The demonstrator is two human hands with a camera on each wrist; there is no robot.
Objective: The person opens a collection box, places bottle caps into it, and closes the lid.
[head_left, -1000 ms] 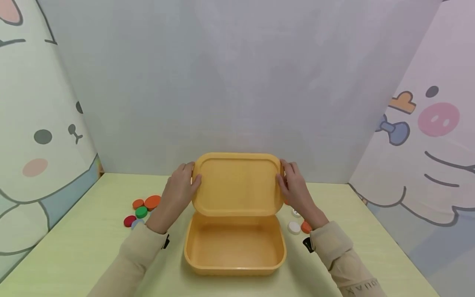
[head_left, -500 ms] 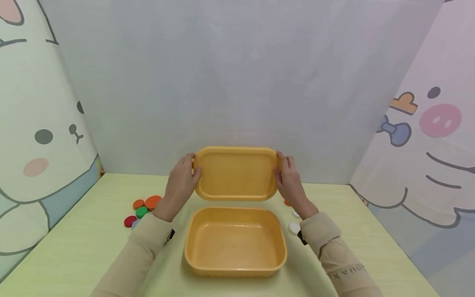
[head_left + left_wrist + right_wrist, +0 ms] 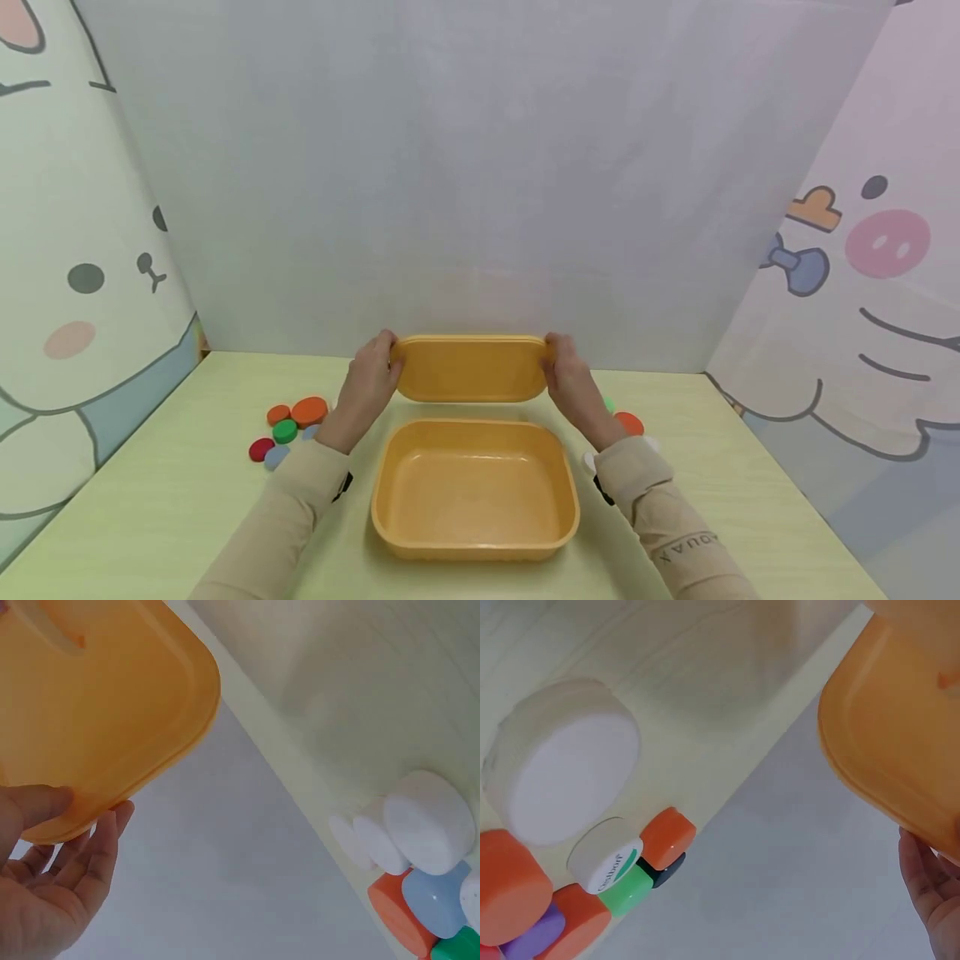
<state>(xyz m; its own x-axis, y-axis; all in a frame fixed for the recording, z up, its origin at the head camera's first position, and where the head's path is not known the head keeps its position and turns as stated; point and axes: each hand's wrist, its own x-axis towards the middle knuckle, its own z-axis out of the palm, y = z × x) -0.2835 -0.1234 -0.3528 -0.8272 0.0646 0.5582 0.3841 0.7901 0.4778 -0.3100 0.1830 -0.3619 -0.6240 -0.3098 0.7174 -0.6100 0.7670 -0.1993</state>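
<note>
Left hand (image 3: 367,377) and right hand (image 3: 573,379) grip opposite short ends of a yellow-orange plastic lid (image 3: 471,371), held tilted at twelve o'clock from the matching box (image 3: 476,550) and apart from it. In the left wrist view the thumb lies over the lid's face, with fingers behind the rim; the right wrist view shows only fingers at the edge.

The lid looks light and fairly stiff, perhaps with some give across its broad middle, and unlikely to crack. Its smooth face could slide under fingertips, so the rim at both short ends seems the surest hold. A shallow step follows its rounded border.

The box is deep and round-cornered, its inside slightly glossy, and sits on the pale, wood-grained bench (image 3: 150,508). Hard, disc-like caps lie at ten o'clock, including an orange cap (image 3: 309,411), a green cap (image 3: 285,431) and a dark red cap (image 3: 262,450). At two o'clock is a red-orange cap (image 3: 628,424), partly hidden. Faintly wrinkled grey cloth (image 3: 480,167) hangs beyond, at twelve o'clock.
</note>
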